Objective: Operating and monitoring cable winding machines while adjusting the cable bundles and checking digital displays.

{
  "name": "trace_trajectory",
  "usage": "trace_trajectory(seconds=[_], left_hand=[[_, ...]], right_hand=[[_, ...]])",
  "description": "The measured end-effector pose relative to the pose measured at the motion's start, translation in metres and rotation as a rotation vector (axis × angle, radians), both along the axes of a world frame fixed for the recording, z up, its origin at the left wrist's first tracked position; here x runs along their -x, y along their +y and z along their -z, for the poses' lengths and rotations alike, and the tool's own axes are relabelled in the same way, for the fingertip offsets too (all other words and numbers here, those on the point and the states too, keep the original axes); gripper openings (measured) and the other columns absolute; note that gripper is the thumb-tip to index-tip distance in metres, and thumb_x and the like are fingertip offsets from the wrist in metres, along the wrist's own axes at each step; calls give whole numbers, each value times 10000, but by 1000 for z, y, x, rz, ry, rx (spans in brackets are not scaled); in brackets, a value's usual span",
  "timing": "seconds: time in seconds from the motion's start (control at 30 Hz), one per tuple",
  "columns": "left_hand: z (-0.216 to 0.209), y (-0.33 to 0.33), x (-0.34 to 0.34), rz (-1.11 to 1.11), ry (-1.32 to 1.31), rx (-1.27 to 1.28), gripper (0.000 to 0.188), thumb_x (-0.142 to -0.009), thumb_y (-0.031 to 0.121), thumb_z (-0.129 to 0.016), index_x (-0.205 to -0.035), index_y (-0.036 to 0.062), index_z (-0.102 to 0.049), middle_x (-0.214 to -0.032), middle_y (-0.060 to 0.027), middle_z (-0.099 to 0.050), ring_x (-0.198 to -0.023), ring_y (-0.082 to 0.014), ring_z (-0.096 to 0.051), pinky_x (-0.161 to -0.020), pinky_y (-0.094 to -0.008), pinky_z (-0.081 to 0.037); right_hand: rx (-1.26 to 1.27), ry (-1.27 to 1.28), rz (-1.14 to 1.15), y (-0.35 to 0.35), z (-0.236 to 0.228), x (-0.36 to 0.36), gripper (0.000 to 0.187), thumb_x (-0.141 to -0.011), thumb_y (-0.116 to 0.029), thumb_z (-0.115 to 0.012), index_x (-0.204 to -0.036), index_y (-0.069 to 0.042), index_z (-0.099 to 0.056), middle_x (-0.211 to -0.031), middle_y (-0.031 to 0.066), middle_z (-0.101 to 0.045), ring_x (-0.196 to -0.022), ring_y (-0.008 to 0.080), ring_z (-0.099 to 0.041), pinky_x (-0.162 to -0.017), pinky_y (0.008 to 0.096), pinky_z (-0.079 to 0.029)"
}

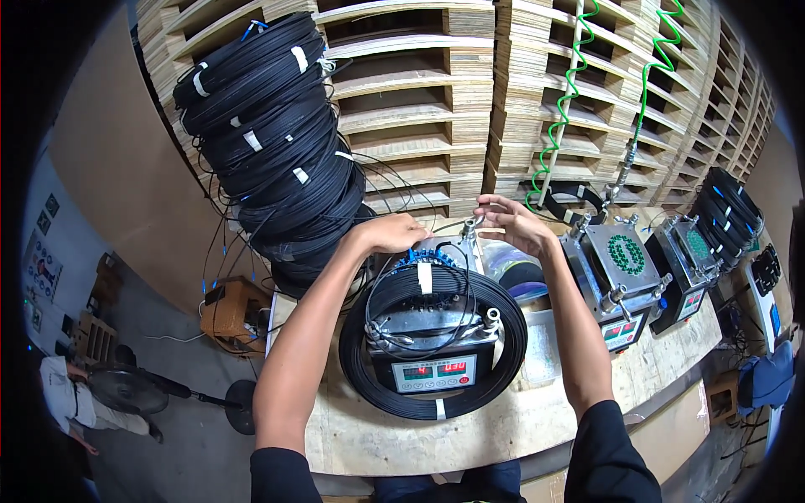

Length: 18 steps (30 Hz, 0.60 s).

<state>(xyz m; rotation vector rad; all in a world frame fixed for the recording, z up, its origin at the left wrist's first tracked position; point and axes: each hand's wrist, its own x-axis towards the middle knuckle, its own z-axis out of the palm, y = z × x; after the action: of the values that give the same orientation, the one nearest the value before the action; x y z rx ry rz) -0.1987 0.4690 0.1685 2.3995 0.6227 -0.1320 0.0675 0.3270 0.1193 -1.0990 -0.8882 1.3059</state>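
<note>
A black cable coil (355, 369) with white ties rings a metal bench machine (419, 344), whose front panel (436, 373) has lit red digits. Blue connectors (423, 256) stand in a ring on its top. Behind them, my left hand (390, 233) reaches in from the left with its fingers curled together; what they hold is hidden. To the right, my right hand (516, 225) has bent fingers spread apart beside an upright metal clamp post (470, 236), the fingertips at or very near its top. A thin black cable arcs between the hands.
A tall stack of black cable coils (277, 159) leans at the left. Two similar machines (620, 277) (683, 260) stand right. Round discs (521, 277) and a clear tray (542, 348) lie between. Green air hoses (558, 126) hang before stacked pallets (411, 101). A fan (126, 387) stands left.
</note>
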Motion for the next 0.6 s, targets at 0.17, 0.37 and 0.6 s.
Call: trace_trajectory(seconds=[0.17, 0.37, 0.6], left_hand=[[-2, -6, -7, 46, -50, 20, 420, -1042, 317, -487, -1191, -17, -694, -1093, -144, -739, -929, -173, -651, -905, -303, -496], [0, -1, -10, 46, 20, 44, 420, -1042, 298, -477, -1216, -30, -673, -1162, -171, -720, -998, -205, -667, -943, -310, -491], [-6, -8, 2, -5, 8, 45, 428, -1042, 287, -472, -1235, -50, -653, -1289, -200, -659, -1161, -245, -646, -1017, -318, -464]], right_hand=[[-133, -3, -98, 9, 16, -8, 320, -971, -65, -624, -1282, -42, -554, -1026, 31, -592, -927, 131, -580, -875, 284, -497], [0, -327, -31, 37, 30, -6, 382, -991, -374, -634, -1173, -38, -644, -646, -73, -471, -488, 49, -351, -429, 255, -237], [-97, -46, -64, 9, -5, 11, 461, -1002, -341, -628, -1338, -38, -542, -973, 39, -557, -824, 110, -577, -726, 253, -457]])
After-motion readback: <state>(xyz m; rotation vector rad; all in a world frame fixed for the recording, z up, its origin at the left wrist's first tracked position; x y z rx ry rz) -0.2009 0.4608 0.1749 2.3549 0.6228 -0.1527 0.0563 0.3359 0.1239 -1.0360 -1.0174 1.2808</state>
